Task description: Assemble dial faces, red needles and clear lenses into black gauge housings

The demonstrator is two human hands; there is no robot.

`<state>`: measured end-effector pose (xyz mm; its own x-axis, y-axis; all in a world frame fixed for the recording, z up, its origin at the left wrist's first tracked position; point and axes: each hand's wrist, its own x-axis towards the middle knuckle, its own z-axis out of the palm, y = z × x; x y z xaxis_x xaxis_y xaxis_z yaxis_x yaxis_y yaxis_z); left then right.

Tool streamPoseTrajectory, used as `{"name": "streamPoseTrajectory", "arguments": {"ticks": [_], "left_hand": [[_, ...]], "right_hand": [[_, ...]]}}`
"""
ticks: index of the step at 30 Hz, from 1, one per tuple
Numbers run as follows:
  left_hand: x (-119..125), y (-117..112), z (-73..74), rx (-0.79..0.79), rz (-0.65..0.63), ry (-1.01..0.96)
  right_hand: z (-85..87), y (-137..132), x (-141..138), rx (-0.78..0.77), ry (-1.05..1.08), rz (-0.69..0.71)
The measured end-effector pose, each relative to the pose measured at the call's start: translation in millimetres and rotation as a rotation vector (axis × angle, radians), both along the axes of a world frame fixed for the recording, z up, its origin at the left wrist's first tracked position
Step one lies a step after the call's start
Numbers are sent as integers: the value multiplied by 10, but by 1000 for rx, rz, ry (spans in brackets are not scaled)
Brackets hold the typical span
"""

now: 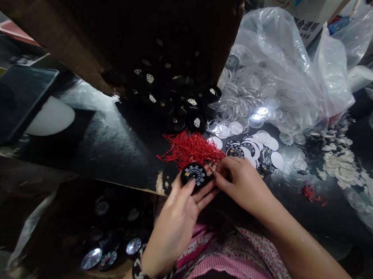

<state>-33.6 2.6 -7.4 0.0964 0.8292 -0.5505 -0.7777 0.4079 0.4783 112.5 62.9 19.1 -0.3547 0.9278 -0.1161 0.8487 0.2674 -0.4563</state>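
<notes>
My left hand (182, 207) holds a small round dial gauge (194, 175), black with white scale marks and an orange mark, its face turned up. The thumb rests on the dial's lower edge, with fingers behind it. Just right of it my right hand (241, 179) is pinched closed; what lies between its fingertips is too small to make out. Beyond both hands is a heap of thin red pointers (190, 148). To its right lie printed dial discs (252, 148), some showing white backs.
A dark open box (129, 37) spills black gauge housings (192, 109) onto the black table (111, 152). Clear round covers (243, 89) pour from a plastic bag (271, 37). Small pale metal parts (341, 163) lie at right. Below the table edge are assembled gauges (92, 259).
</notes>
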Motion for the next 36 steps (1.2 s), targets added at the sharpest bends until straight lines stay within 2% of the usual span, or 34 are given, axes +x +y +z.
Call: {"name": "streamPoseTrajectory", "arguments": {"ticks": [2, 5, 9, 14, 17, 22, 25, 28, 36], "left_hand": [[28, 24, 8, -13, -27, -36], [59, 45, 31, 10, -1, -21], [72, 23, 37, 68, 49, 110], [54, -13, 32, 49, 12, 239], [23, 1, 41, 97, -8, 267], [51, 41, -33, 181, -4, 399], [127, 39, -81, 221, -94, 450], [172, 28, -57, 253, -134, 549], [132, 2, 46, 289, -123, 678]], "right_hand": [[11, -50, 32, -40, 103, -24], [37, -104, 57, -18, 157, -33], [68, -162, 77, 40, 130, -28], [73, -212, 105, 109, 47, 32], [94, -238, 121, 143, 72, 65], [148, -273, 82, 73, 337, 29], [168, -270, 49, 51, 306, -12], [185, -262, 49, 30, 251, -29], [196, -304, 64, -16, 295, -69]]}}
